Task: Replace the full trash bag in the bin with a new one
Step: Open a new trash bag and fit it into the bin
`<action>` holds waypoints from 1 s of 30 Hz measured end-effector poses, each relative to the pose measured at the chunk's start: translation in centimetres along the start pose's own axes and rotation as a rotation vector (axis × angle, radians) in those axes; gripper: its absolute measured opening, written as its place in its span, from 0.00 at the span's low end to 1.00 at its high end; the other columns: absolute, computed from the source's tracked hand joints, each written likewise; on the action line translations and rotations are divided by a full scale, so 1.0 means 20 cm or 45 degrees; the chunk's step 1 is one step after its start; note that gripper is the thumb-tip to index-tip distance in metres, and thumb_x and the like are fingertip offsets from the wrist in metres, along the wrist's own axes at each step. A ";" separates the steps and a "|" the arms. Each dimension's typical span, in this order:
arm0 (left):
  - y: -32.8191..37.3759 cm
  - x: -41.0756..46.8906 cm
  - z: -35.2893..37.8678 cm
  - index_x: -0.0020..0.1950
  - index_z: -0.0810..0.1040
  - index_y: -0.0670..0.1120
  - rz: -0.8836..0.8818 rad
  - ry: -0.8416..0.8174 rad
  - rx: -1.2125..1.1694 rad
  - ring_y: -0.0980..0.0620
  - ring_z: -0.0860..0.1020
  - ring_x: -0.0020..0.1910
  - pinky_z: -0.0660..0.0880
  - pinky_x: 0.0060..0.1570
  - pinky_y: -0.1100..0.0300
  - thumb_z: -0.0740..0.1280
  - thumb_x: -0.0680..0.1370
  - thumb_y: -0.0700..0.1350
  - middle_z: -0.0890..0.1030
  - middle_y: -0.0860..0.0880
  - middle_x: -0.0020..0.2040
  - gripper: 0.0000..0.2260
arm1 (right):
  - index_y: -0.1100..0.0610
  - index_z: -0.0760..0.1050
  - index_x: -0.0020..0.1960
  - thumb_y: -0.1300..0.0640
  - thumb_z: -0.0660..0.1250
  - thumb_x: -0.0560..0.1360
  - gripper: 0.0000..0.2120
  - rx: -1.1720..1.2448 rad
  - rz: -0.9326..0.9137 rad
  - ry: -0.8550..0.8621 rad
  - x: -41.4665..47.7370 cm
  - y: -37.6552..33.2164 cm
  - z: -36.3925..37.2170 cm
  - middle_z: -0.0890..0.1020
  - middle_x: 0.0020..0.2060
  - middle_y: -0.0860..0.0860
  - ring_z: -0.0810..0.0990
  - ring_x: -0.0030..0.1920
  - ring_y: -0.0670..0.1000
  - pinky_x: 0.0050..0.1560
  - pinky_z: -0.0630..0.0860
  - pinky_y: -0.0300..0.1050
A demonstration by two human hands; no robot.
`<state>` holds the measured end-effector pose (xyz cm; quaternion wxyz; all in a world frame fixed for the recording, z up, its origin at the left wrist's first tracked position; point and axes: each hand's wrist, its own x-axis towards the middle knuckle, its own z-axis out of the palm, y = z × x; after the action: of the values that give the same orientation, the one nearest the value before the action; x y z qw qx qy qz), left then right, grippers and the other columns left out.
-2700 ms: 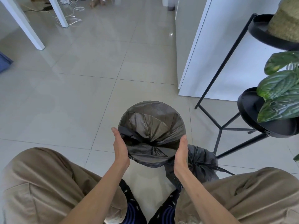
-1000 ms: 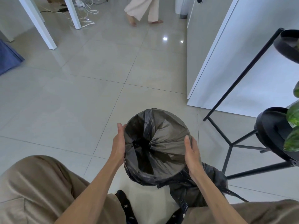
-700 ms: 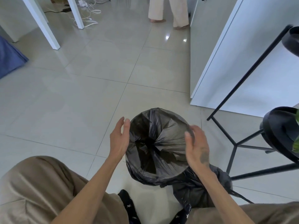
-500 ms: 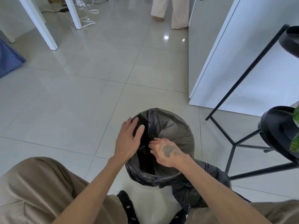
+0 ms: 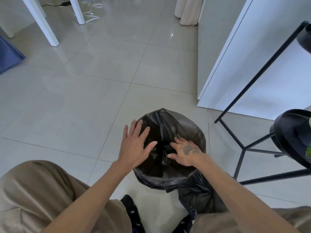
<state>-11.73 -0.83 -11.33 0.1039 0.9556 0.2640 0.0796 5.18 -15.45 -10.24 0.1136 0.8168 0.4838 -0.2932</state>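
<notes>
A round bin stands on the floor in front of my knees, lined with a new black trash bag (image 5: 185, 125) whose edge is folded over the rim. My left hand (image 5: 134, 147) hovers flat over the bin's left side, fingers spread. My right hand (image 5: 185, 153) reaches inside the bin with fingers apart, pressing on the bag's liner. The full, tied black trash bag (image 5: 202, 195) lies on the floor right behind the bin on my right, partly hidden by my right forearm.
A black metal plant stand (image 5: 244, 148) with round trays stands close on the right. A white cabinet (image 5: 252, 64) rises beyond it. White table legs (image 5: 42, 22) and cables are far left. Another person's legs (image 5: 186, 10) show at the top.
Both hands left the outside of the bin's rim and moved over its opening. The right hand went down inside the bag; the left hand spread above the left side.
</notes>
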 end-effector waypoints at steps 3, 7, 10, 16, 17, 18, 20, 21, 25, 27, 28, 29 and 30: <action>0.08 0.02 -0.04 0.70 0.76 0.45 0.310 -0.184 -0.140 0.43 0.73 0.71 0.69 0.72 0.46 0.60 0.80 0.56 0.77 0.44 0.70 0.23 | 0.54 0.62 0.78 0.46 0.58 0.82 0.26 0.314 -0.051 0.204 0.00 0.02 -0.09 0.64 0.78 0.54 0.62 0.77 0.55 0.76 0.60 0.52; 0.18 0.04 -0.03 0.71 0.75 0.48 0.394 -0.760 -0.163 0.44 0.76 0.67 0.76 0.62 0.46 0.57 0.81 0.60 0.79 0.47 0.67 0.24 | 0.52 0.75 0.69 0.48 0.58 0.83 0.18 0.754 -0.107 0.146 0.07 -0.02 -0.21 0.80 0.65 0.53 0.77 0.65 0.53 0.71 0.69 0.52; 0.24 0.05 0.02 0.81 0.61 0.54 0.296 -0.948 -0.129 0.42 0.59 0.80 0.61 0.76 0.43 0.51 0.80 0.69 0.62 0.46 0.81 0.32 | 0.50 0.71 0.72 0.41 0.53 0.83 0.24 0.932 -0.113 -0.168 0.17 -0.10 -0.26 0.77 0.69 0.50 0.76 0.66 0.51 0.69 0.70 0.52; 0.35 0.04 0.06 0.82 0.46 0.61 0.216 -1.305 -0.195 0.43 0.51 0.82 0.52 0.78 0.43 0.42 0.76 0.75 0.49 0.49 0.84 0.37 | 0.43 0.62 0.77 0.21 0.44 0.70 0.44 0.811 0.001 -0.455 0.30 -0.10 -0.28 0.61 0.79 0.46 0.59 0.78 0.52 0.76 0.56 0.57; 0.35 0.03 0.08 0.82 0.47 0.61 0.199 -1.373 -0.207 0.43 0.51 0.82 0.52 0.78 0.44 0.42 0.75 0.76 0.50 0.50 0.84 0.38 | 0.43 0.60 0.78 0.18 0.43 0.65 0.48 0.803 0.024 -0.437 0.32 -0.09 -0.27 0.59 0.79 0.46 0.56 0.79 0.52 0.77 0.54 0.58; 0.36 0.03 0.09 0.82 0.48 0.61 0.183 -1.432 -0.217 0.44 0.52 0.82 0.52 0.78 0.45 0.41 0.74 0.77 0.51 0.50 0.84 0.38 | 0.43 0.58 0.79 0.16 0.43 0.62 0.52 0.800 0.058 -0.421 0.34 -0.07 -0.26 0.58 0.80 0.46 0.55 0.79 0.53 0.77 0.52 0.59; 0.38 0.03 0.10 0.82 0.50 0.60 0.154 -1.520 -0.251 0.45 0.52 0.82 0.50 0.79 0.47 0.41 0.75 0.76 0.54 0.50 0.83 0.38 | 0.45 0.54 0.80 0.18 0.43 0.65 0.51 0.830 0.103 -0.401 0.36 -0.08 -0.26 0.56 0.80 0.47 0.53 0.80 0.53 0.78 0.49 0.58; 0.39 0.04 0.11 0.82 0.51 0.59 0.139 -1.549 -0.271 0.45 0.53 0.82 0.49 0.79 0.47 0.41 0.76 0.75 0.55 0.50 0.83 0.38 | 0.46 0.53 0.80 0.20 0.43 0.69 0.47 0.856 0.095 -0.391 0.36 -0.08 -0.26 0.55 0.80 0.47 0.52 0.80 0.52 0.78 0.49 0.57; 0.41 0.08 0.11 0.82 0.52 0.59 0.122 -1.622 -0.328 0.47 0.53 0.82 0.49 0.79 0.47 0.41 0.76 0.75 0.55 0.51 0.83 0.37 | 0.47 0.49 0.81 0.31 0.43 0.79 0.34 0.969 -0.042 -0.354 0.38 -0.09 -0.23 0.52 0.80 0.45 0.49 0.80 0.50 0.78 0.46 0.53; 0.41 0.09 0.11 0.82 0.53 0.60 0.117 -1.627 -0.340 0.47 0.53 0.82 0.49 0.79 0.46 0.41 0.75 0.76 0.56 0.51 0.83 0.38 | 0.47 0.49 0.81 0.32 0.44 0.80 0.34 0.951 -0.090 -0.295 0.39 -0.09 -0.21 0.52 0.80 0.45 0.49 0.80 0.49 0.79 0.46 0.53; 0.41 0.10 0.11 0.82 0.53 0.60 0.112 -1.608 -0.340 0.47 0.53 0.82 0.49 0.79 0.46 0.41 0.75 0.76 0.56 0.51 0.83 0.38 | 0.47 0.49 0.81 0.32 0.44 0.79 0.34 0.919 -0.105 -0.247 0.39 -0.09 -0.20 0.52 0.80 0.44 0.49 0.80 0.48 0.79 0.46 0.54; 0.41 0.10 0.10 0.82 0.53 0.60 0.109 -1.575 -0.338 0.46 0.54 0.82 0.50 0.79 0.46 0.42 0.75 0.76 0.57 0.50 0.83 0.38 | 0.47 0.51 0.80 0.32 0.45 0.80 0.34 0.888 -0.125 -0.196 0.39 -0.09 -0.20 0.54 0.80 0.44 0.50 0.80 0.48 0.79 0.47 0.54; 0.40 0.10 0.08 0.82 0.52 0.60 0.112 -1.538 -0.328 0.46 0.54 0.81 0.51 0.79 0.46 0.42 0.75 0.76 0.57 0.50 0.83 0.39 | 0.47 0.54 0.80 0.33 0.46 0.80 0.32 0.866 -0.149 -0.139 0.38 -0.09 -0.20 0.56 0.80 0.45 0.53 0.80 0.49 0.79 0.49 0.53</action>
<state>-5.70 -6.77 -10.77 0.3462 0.8216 0.1072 -0.4400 7.89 -7.21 -11.36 -0.1562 0.7619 0.3975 -0.4869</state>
